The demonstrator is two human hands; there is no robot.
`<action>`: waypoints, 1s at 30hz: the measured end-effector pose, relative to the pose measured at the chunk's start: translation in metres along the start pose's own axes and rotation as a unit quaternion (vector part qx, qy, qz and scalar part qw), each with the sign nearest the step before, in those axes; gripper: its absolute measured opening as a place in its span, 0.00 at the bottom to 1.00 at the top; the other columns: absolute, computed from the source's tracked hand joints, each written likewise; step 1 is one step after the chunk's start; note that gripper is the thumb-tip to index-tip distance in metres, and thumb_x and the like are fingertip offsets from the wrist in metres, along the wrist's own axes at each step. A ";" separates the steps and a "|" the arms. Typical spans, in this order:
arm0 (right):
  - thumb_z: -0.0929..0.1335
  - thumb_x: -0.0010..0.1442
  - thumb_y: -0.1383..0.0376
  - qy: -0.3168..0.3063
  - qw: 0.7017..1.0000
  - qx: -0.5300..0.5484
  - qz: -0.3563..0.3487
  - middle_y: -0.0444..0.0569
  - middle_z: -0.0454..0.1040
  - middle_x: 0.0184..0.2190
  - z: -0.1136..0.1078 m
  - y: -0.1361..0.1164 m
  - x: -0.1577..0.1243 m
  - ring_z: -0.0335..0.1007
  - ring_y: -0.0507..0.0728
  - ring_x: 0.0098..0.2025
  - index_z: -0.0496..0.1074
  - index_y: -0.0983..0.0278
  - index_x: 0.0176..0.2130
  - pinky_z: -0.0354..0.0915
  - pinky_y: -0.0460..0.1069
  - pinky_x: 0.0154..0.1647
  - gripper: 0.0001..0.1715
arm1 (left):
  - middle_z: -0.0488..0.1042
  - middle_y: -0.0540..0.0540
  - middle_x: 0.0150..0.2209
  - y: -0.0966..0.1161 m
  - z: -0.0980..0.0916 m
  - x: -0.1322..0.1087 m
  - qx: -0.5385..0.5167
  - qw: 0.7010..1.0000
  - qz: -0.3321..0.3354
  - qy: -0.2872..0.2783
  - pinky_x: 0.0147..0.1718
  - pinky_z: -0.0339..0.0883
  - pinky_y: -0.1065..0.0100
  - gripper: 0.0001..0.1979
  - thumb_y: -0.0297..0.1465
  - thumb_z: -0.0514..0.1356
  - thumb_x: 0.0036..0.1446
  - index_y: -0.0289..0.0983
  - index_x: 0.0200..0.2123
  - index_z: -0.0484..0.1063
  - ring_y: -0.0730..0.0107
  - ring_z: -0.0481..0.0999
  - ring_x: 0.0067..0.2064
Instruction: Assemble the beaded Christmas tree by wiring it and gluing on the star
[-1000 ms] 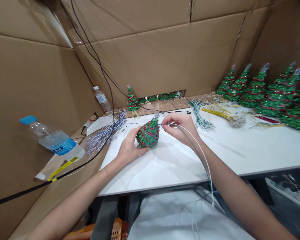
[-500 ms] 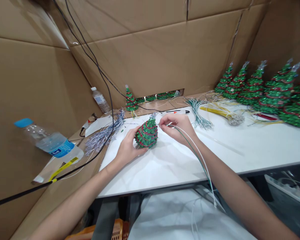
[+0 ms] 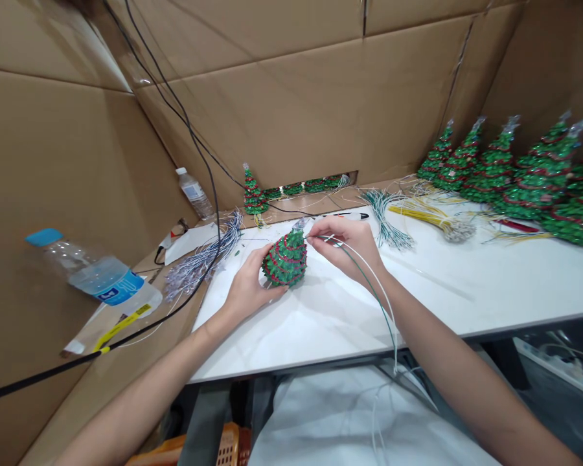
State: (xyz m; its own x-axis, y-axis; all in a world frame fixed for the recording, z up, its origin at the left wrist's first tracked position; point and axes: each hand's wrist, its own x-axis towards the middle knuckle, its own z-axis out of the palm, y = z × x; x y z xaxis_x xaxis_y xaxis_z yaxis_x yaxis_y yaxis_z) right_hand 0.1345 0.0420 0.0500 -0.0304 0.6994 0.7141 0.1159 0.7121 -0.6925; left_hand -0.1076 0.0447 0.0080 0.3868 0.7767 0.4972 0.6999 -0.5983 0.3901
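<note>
A small green Christmas tree ornament point(image 3: 285, 259) with red garlands and a clear top leans slightly over the white work surface. My left hand point(image 3: 250, 281) is wrapped around its left side and base. At the tree's upper right, my right hand point(image 3: 342, 243) pinches the end of a thin wire pair point(image 3: 369, 262), one white and one green. The wires trail from the fingers over the forearm and hang past the table edge. Whether the pinched tip touches the tree is too small to tell.
Finished-looking trees point(image 3: 495, 168) stand at the right. Bundles of green-white wires point(image 3: 386, 217), yellow wires point(image 3: 430, 221) and purple wires point(image 3: 204, 255) lie around. A water bottle point(image 3: 97, 272) rests at left, below a black cable point(image 3: 208, 175). Another tree point(image 3: 254, 192) stands at the back.
My right hand has shifted slightly left and up, toward the tree's top. The hanging wires have swung left. My left hand and the tree stay nearly still.
</note>
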 end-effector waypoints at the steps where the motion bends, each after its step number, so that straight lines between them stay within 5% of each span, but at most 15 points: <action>1: 0.71 0.52 0.66 0.003 0.999 0.023 0.025 0.46 0.77 0.29 0.000 0.000 0.000 0.75 0.52 0.32 0.75 0.65 0.30 0.71 0.46 0.36 0.04 | 0.66 0.41 0.61 0.000 0.000 0.000 -0.001 1.000 0.001 0.001 0.55 0.69 0.55 0.43 0.33 0.70 0.48 0.42 0.64 0.55 0.53 0.68 0.59; 6: 0.78 0.43 0.58 0.001 0.971 0.142 0.191 0.48 0.78 0.28 -0.002 -0.008 0.004 0.77 0.55 0.31 0.75 0.66 0.33 0.71 0.47 0.31 0.19 | 0.66 0.42 0.61 0.001 0.000 0.000 -0.001 1.000 -0.001 -0.003 0.55 0.69 0.55 0.43 0.33 0.70 0.48 0.43 0.64 0.55 0.54 0.68 0.60; 9: 0.78 0.42 0.55 -0.010 0.959 0.159 0.234 0.48 0.78 0.28 -0.005 -0.015 0.006 0.77 0.55 0.30 0.75 0.66 0.33 0.70 0.46 0.29 0.22 | 0.65 0.42 0.61 0.001 0.000 0.000 -0.001 1.000 -0.001 -0.002 0.56 0.68 0.55 0.43 0.32 0.71 0.47 0.43 0.64 0.55 0.54 0.68 0.60; 17: 0.77 0.44 0.57 -0.009 0.974 0.119 0.195 0.48 0.77 0.26 -0.006 -0.008 0.005 0.70 0.52 0.27 0.78 0.66 0.27 0.64 0.45 0.22 0.15 | 0.66 0.42 0.61 0.000 0.000 0.000 0.007 1.000 -0.004 -0.002 0.57 0.68 0.54 0.43 0.33 0.71 0.48 0.43 0.64 0.55 0.54 0.68 0.60; 23: 0.75 0.49 0.64 0.018 0.998 0.042 0.053 0.47 0.76 0.26 -0.005 -0.004 0.003 0.69 0.50 0.28 0.79 0.65 0.25 0.61 0.45 0.25 0.06 | 0.66 0.42 0.61 0.001 -0.001 0.000 0.003 1.000 -0.011 -0.006 0.56 0.69 0.54 0.42 0.34 0.71 0.47 0.42 0.64 0.56 0.54 0.69 0.59; 30: 0.75 0.48 0.65 -0.013 0.994 0.076 0.082 0.46 0.76 0.23 -0.006 -0.003 0.002 0.68 0.49 0.24 0.80 0.66 0.25 0.63 0.45 0.24 0.05 | 0.66 0.42 0.61 -0.001 0.000 -0.001 0.004 1.000 -0.014 -0.004 0.56 0.69 0.55 0.43 0.33 0.71 0.47 0.41 0.64 0.56 0.55 0.69 0.59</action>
State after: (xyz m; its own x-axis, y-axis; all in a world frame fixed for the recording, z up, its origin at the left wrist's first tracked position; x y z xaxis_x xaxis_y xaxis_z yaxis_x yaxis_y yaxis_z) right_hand 0.1396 0.0407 0.0542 -0.0494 0.8064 0.5893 -0.0299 0.5885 -0.8079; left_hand -0.1084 0.0447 0.0070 0.3719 0.7943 0.4804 0.7148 -0.5752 0.3978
